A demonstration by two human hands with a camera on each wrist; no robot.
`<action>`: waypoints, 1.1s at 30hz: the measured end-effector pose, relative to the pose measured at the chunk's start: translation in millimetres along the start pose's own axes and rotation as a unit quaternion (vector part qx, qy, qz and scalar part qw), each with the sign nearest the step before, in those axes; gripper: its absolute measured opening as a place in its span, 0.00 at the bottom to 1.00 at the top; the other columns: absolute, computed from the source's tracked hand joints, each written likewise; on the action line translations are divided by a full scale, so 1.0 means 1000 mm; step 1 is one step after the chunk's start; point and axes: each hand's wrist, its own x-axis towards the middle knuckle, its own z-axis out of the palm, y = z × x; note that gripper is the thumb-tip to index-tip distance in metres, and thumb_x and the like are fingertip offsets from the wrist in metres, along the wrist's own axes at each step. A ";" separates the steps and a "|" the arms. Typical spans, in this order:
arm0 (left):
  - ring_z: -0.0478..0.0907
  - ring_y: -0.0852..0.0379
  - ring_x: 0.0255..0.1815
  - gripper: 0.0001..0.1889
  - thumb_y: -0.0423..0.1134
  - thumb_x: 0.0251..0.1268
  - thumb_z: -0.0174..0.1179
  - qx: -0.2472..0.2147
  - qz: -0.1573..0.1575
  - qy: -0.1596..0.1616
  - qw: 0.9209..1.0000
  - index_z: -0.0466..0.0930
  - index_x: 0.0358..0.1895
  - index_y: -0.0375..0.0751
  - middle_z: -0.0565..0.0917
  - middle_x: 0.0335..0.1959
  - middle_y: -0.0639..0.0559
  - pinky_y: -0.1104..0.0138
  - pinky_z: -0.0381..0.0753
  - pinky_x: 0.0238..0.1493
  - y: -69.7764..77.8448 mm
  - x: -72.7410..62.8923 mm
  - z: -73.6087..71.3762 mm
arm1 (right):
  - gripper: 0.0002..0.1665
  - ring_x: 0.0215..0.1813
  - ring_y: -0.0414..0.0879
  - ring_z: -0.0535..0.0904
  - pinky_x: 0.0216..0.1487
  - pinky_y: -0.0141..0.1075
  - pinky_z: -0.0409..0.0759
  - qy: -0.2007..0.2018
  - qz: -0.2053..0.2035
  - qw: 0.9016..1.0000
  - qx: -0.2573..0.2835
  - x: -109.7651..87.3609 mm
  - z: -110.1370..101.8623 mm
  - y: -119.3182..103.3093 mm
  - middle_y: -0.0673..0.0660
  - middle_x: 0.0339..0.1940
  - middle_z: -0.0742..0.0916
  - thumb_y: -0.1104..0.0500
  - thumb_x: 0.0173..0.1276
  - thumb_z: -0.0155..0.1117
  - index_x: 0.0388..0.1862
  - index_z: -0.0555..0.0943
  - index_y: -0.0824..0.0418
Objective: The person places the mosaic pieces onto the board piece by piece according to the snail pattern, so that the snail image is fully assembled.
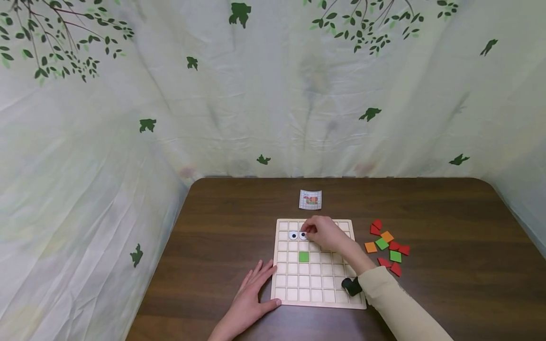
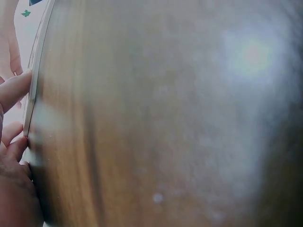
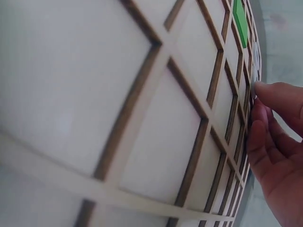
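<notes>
A pale wooden grid board (image 1: 316,294) lies on the table. My left hand (image 1: 250,299) rests at its lower left corner, fingers stretched along the left side and thumb on the front edge. Over the upper rows, my right hand (image 1: 327,234) pinches a white eye tile (image 1: 302,235) with a black pupil between thumb and fingers. The fingers partly cover that tile, right at the board's surface. A matching eye tile (image 1: 293,235) sits in the cell to its left. Lower down, a green square tile (image 1: 304,256) fills another cell.
Right of the board lie loose pieces: red ones (image 1: 395,269), orange squares (image 1: 370,247) and green squares (image 1: 395,256). Beyond the board is a small picture card (image 1: 310,200). A black wrist camera (image 1: 351,286) hangs over the board's right side. A leaf-patterned curtain (image 1: 273,94) borders the table's back.
</notes>
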 end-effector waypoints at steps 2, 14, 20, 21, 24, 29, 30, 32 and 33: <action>0.45 0.49 0.79 0.40 0.50 0.55 0.71 0.000 0.002 0.001 1.000 0.66 0.73 0.49 0.61 0.76 0.57 0.55 0.39 0.72 0.000 0.000 0.000 | 0.08 0.34 0.41 0.75 0.38 0.36 0.77 -0.001 0.007 1.000 0.013 -0.001 -0.001 0.002 0.46 0.30 0.81 0.67 0.64 0.66 0.38 0.85 0.55; 0.45 0.50 0.79 0.40 0.51 0.56 0.71 0.009 -0.001 -0.001 1.000 0.66 0.73 0.49 0.61 0.76 0.57 0.55 0.39 0.72 0.000 -0.001 0.002 | 0.09 0.39 0.43 0.78 0.43 0.40 0.79 0.003 0.012 0.998 0.056 -0.025 -0.020 0.012 0.48 0.36 0.84 0.65 0.66 0.66 0.45 0.85 0.58; 0.45 0.49 0.79 0.40 0.49 0.55 0.71 0.005 -0.002 -0.001 1.000 0.67 0.73 0.49 0.61 0.76 0.56 0.53 0.40 0.72 0.002 -0.001 0.002 | 0.10 0.41 0.44 0.79 0.46 0.42 0.80 0.022 0.037 0.998 0.042 -0.041 -0.035 0.021 0.48 0.38 0.85 0.64 0.67 0.67 0.47 0.85 0.57; 0.45 0.49 0.79 0.40 0.49 0.55 0.71 0.005 -0.002 -0.002 1.000 0.67 0.73 0.49 0.61 0.76 0.56 0.52 0.40 0.73 0.003 0.000 0.001 | 0.11 0.42 0.45 0.79 0.46 0.42 0.80 0.025 0.037 0.998 0.040 -0.045 -0.038 0.023 0.49 0.39 0.85 0.63 0.67 0.67 0.48 0.85 0.57; 0.45 0.49 0.79 0.40 0.50 0.56 0.71 0.004 -0.004 -0.004 1.000 0.66 0.73 0.49 0.61 0.76 0.56 0.51 0.41 0.73 0.003 0.000 0.001 | 0.12 0.42 0.46 0.79 0.46 0.42 0.80 0.035 0.043 0.997 0.046 -0.054 -0.046 0.030 0.51 0.41 0.85 0.63 0.67 0.67 0.49 0.84 0.58; 0.44 0.49 0.79 0.40 0.51 0.56 0.70 -0.002 -0.012 -0.009 1.000 0.66 0.73 0.49 0.60 0.76 0.57 0.49 0.41 0.73 0.003 0.000 0.000 | 0.13 0.42 0.46 0.79 0.41 0.39 0.80 0.052 0.047 0.996 0.054 -0.067 -0.056 0.045 0.53 0.43 0.86 0.64 0.67 0.67 0.50 0.84 0.58; 0.44 0.49 0.79 0.40 0.51 0.56 0.70 -0.003 -0.013 -0.010 1.000 0.66 0.73 0.49 0.60 0.76 0.58 0.48 0.41 0.73 0.002 0.000 0.000 | 0.13 0.42 0.46 0.79 0.41 0.38 0.80 0.054 0.049 0.996 0.055 -0.069 -0.058 0.047 0.53 0.43 0.86 0.64 0.67 0.67 0.51 0.83 0.58; 0.44 0.50 0.79 0.40 0.52 0.56 0.70 -0.003 -0.016 -0.011 1.000 0.66 0.73 0.50 0.60 0.76 0.58 0.48 0.41 0.73 0.002 0.000 0.000 | 0.14 0.42 0.46 0.79 0.40 0.37 0.80 0.063 0.056 0.995 0.052 -0.074 -0.063 0.053 0.53 0.43 0.86 0.64 0.67 0.67 0.51 0.83 0.58; 0.44 0.50 0.79 0.40 0.52 0.56 0.70 -0.003 -0.016 -0.011 1.000 0.66 0.73 0.50 0.60 0.76 0.58 0.48 0.41 0.73 0.002 0.000 0.000 | 0.14 0.42 0.46 0.79 0.39 0.36 0.80 0.066 0.059 0.995 0.050 -0.076 -0.065 0.055 0.53 0.43 0.85 0.63 0.68 0.66 0.52 0.83 0.58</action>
